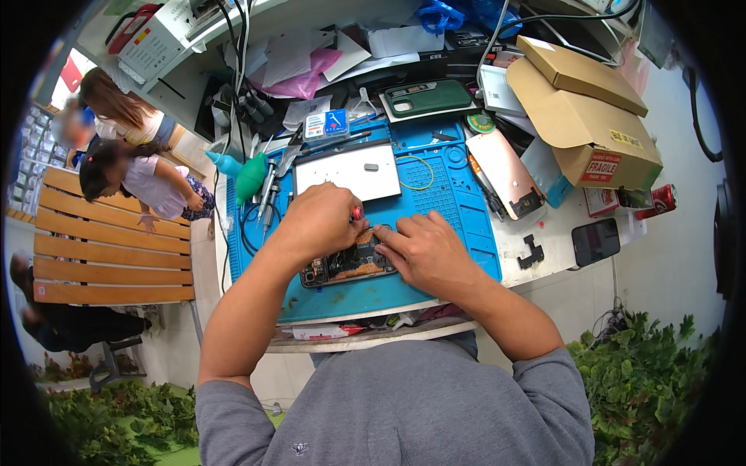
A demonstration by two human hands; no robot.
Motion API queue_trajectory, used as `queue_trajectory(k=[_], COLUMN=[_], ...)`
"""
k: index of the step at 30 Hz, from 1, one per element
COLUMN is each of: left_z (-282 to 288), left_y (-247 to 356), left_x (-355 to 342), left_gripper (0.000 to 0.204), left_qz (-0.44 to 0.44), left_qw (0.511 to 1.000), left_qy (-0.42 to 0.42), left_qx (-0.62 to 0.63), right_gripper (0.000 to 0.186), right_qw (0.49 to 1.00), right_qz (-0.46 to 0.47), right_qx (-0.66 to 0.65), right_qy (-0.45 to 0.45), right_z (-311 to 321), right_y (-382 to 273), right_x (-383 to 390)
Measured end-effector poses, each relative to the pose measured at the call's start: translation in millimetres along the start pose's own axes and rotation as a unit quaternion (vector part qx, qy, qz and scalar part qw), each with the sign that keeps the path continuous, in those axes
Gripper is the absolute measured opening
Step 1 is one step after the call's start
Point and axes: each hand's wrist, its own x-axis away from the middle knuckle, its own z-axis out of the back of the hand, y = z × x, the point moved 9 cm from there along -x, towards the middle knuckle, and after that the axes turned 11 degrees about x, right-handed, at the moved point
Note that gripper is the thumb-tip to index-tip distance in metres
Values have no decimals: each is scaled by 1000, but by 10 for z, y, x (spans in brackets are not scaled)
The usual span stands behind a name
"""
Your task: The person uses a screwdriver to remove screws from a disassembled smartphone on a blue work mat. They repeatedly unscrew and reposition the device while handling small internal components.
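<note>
An opened phone (353, 262), its dark inside and orange-brown patches exposed, lies on the blue work mat (464, 225). Over its far edge is my left hand (317, 223), closed around a small red-topped tool (357, 213), which looks like a screwdriver; its tip is hidden. My right hand (432, 252) has its fingers bent against the phone's right end, gripping it. Just beyond both hands is a white board (342, 172) with a small grey piece (371, 167) on it.
A green blower bulb (250, 179) and slim tools lie left on the mat. Farther back is a green phone case (427, 98). To the right are a rose-gold phone panel (505, 175), cardboard boxes (579, 109), a black phone (596, 242) and a black bracket (531, 252). People are beside a slatted bench (113, 268).
</note>
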Motion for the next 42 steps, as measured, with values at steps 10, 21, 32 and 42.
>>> queue_trajectory(k=[10,21,32,42], left_z=[-22,33,36,0], left_y=[104,135,214,253], left_x=[-91,-156,-219,-301], left_gripper=[15,20,19,16], left_qz=[-35,-58,-91,-122], left_qw=[996,992,990,983], left_qy=[-39,-98,-95,-108], left_qx=[-73,-57,-61,-90], right_gripper=[31,32,31,32], right_qw=[1000,1000,1000,1000], right_qz=[2,13,11,14], right_qx=[2,26,22,20], right_qy=[4,-3,-7,-7], right_z=[12,10,5,3], right_y=[-11,-45,-35,-46], right_x=[-5,-18,-13,-16])
